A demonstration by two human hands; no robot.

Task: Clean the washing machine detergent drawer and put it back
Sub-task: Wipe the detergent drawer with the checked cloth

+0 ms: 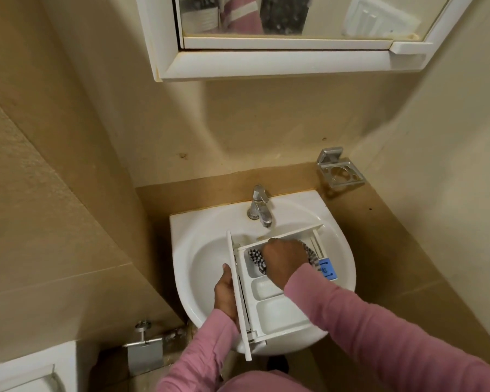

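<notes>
**A small home bathroom, seen from the washbasin**

We look down on a white ceramic sink (186, 232) fixed to the wall, with a chrome faucet (259, 206) at its back rim. A white-framed mirror cabinet (266, 63) hangs above it, and a metal tumbler holder (340, 171) is fixed to the wall at the right. Beige tiles (54, 250) cover the walls close on either side, with a darker band behind the basin. Low at the left we make out a steel toilet-roll holder (145, 355) and the corner of a white fixture (26, 372), which we cannot identify.
</notes>
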